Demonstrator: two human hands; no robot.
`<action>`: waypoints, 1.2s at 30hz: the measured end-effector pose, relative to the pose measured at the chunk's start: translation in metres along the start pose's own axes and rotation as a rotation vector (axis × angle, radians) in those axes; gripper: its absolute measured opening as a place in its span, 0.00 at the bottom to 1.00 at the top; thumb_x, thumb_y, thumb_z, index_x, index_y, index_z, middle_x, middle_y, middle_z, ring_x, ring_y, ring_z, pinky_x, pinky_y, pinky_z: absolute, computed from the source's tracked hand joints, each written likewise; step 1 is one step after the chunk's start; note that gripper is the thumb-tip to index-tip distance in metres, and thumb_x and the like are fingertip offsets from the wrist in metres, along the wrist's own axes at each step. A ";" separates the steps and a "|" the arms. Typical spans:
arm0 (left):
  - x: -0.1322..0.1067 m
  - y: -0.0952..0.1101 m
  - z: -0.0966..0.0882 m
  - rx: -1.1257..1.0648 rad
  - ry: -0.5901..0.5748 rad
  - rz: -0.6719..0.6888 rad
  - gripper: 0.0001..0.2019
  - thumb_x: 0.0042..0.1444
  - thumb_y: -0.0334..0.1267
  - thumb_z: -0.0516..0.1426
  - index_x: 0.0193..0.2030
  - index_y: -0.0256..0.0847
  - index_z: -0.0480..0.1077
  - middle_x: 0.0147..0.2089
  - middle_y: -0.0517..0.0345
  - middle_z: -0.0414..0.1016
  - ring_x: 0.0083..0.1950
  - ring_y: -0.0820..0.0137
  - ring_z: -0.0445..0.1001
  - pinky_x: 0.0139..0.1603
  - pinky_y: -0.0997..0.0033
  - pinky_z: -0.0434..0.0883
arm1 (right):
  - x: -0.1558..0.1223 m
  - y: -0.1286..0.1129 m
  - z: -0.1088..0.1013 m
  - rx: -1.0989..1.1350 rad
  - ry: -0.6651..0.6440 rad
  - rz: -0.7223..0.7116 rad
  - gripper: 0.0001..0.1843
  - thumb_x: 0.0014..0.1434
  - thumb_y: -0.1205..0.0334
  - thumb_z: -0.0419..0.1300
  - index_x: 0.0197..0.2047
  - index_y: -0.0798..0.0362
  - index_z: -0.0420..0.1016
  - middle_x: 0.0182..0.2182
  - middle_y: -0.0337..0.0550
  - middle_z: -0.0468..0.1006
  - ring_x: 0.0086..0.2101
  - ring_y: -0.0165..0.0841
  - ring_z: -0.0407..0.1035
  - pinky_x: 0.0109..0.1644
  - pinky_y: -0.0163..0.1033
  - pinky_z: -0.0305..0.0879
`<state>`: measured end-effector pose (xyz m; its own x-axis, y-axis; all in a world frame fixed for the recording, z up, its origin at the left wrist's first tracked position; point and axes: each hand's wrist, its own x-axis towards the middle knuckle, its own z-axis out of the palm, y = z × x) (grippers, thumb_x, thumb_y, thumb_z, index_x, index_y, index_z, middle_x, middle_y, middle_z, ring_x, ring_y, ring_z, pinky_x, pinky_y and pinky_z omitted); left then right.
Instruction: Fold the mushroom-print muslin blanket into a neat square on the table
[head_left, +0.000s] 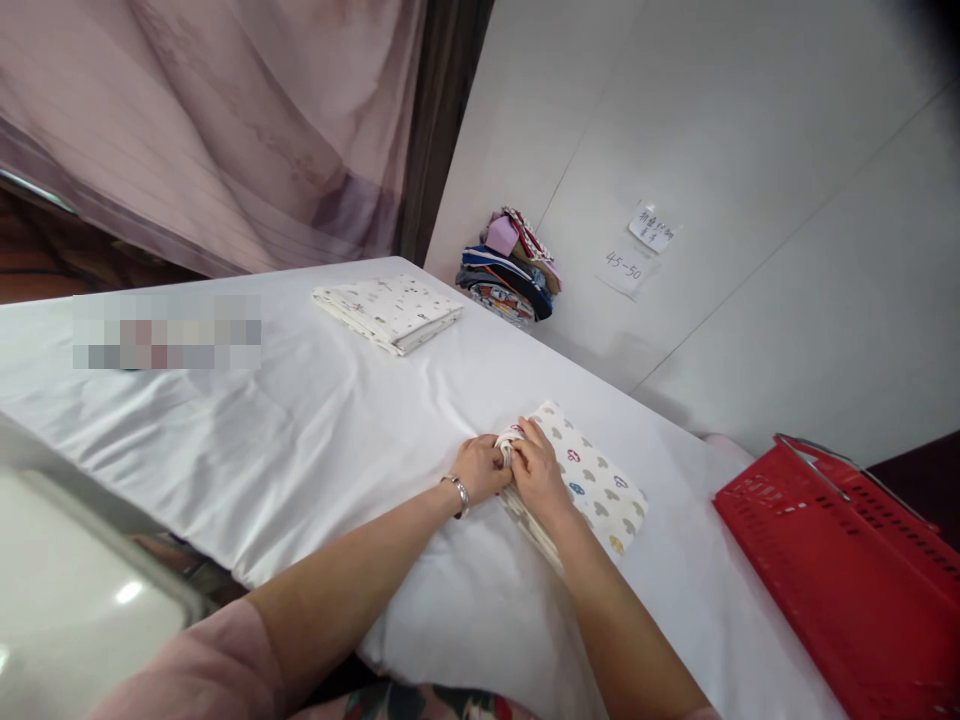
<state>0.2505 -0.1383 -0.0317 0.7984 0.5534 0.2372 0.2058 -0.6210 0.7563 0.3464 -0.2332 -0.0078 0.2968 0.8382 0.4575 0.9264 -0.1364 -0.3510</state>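
On the white-covered table lies a folded white cloth [600, 480] printed with grey hearts and small coloured motifs. My left hand [480, 468] grips its bunched left corner with bent fingers, and a metal bracelet circles that wrist. Right beside it, my right hand [538, 475] rests over the cloth's left part, its fingers closed on the same gathered edge. What exactly the fingertips pinch is partly hidden. Farther back, apart from both hands, sits a second folded white cloth [390, 308] with small dark prints.
A red plastic basket [840, 580] stands at the right. Stacked folded clothes [511, 268] are near the wall behind the table. Paper labels [628, 266] hang on the wall. A pink curtain [285, 120] hangs at upper left, and a white glossy surface [82, 600] juts in at lower left.
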 end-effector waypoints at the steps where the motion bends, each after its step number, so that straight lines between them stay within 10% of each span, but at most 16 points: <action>1: 0.000 0.000 -0.001 -0.017 -0.005 0.000 0.07 0.44 0.35 0.54 0.19 0.41 0.70 0.36 0.59 0.72 0.43 0.69 0.70 0.49 0.71 0.64 | 0.000 0.000 0.000 0.016 -0.005 0.006 0.11 0.55 0.71 0.49 0.36 0.53 0.72 0.58 0.48 0.61 0.60 0.39 0.49 0.61 0.51 0.50; 12: -0.001 0.000 -0.003 -0.066 0.138 -0.106 0.07 0.47 0.36 0.55 0.32 0.41 0.73 0.58 0.55 0.64 0.52 0.66 0.68 0.55 0.68 0.63 | -0.001 0.007 0.004 0.057 0.007 -0.019 0.11 0.56 0.70 0.49 0.37 0.52 0.70 0.57 0.49 0.62 0.60 0.38 0.48 0.60 0.52 0.51; 36: 0.004 -0.006 -0.007 -0.119 0.034 0.031 0.09 0.48 0.32 0.51 0.22 0.40 0.71 0.50 0.57 0.69 0.47 0.69 0.69 0.52 0.69 0.64 | -0.002 0.004 0.004 0.106 0.086 -0.005 0.12 0.60 0.65 0.48 0.40 0.51 0.72 0.55 0.46 0.64 0.59 0.37 0.51 0.61 0.50 0.51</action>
<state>0.2486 -0.1289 -0.0314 0.7836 0.5542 0.2807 0.1107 -0.5692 0.8147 0.3482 -0.2336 -0.0129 0.3148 0.7898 0.5265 0.8997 -0.0716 -0.4306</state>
